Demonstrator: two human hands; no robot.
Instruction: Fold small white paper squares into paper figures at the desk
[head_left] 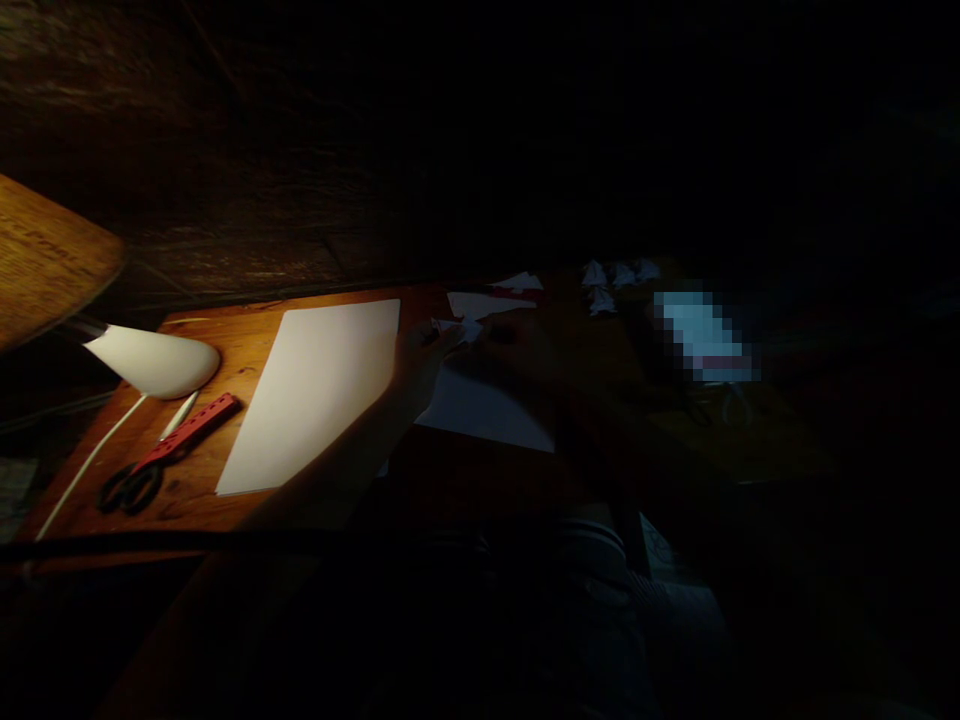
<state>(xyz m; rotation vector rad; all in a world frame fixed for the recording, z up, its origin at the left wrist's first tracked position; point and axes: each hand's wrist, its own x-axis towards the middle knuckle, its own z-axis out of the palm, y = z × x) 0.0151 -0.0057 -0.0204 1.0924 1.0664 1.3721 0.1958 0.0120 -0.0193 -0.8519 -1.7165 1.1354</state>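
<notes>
Both hands meet over the middle of a wooden table in dim light. A small folded piece of white paper point(468, 328) is between them. My left hand point(417, 358) pinches its left side. My right hand point(519, 342) is closed at its right side, deep in shadow, its fingers only partly visible. Below the hands lies a sheet of white paper point(491, 412). Just beyond them are cut paper pieces point(480, 304) with something red across them. Several small folded paper shapes point(598, 299) sit at the far right.
A large white paper sheet point(319, 390) lies left of my hands. Farther left are black-handled scissors point(133, 488) against a red strip point(187, 432), and a lamp with a white base point(161, 362) and cord. A blurred bright rectangle point(705, 335) is at right. A dark cable point(187, 543) crosses in front.
</notes>
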